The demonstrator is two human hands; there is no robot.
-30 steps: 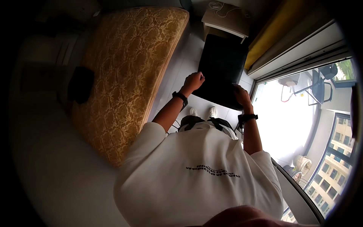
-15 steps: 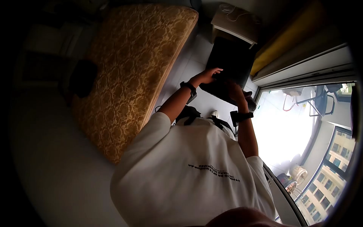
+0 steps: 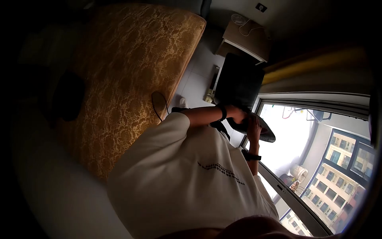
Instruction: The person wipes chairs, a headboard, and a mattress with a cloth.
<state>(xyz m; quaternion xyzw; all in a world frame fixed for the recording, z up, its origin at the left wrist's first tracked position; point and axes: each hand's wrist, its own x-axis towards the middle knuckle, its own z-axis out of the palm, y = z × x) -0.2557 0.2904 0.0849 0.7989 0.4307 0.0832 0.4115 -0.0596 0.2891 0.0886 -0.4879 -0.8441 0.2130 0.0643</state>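
Note:
A dark, elongated object (image 3: 269, 134) with a rounded end and a textured rim is in front of me on the right; its exact kind is hard to make out in the shade. My right hand (image 3: 254, 128) has its fingers bent around its near side. Against the object's left part rests my left hand (image 3: 237, 114), its fingers lost in shadow. Just beyond both hands lies a black flat-topped piece (image 3: 240, 79), its kind unclear. Each wrist wears a black band.
On the left is a bed-sized mattress (image 3: 139, 59) with gold floral fabric and a thin dark cord loop (image 3: 159, 104). Behind the black piece stands a small cabinet (image 3: 248, 38) with a white cable. A window frame (image 3: 310, 99) borders the right side.
My left hand has moved right and nearer to my body, beside the right hand. The dark object is now between both hands, closer to me. My view has shifted.

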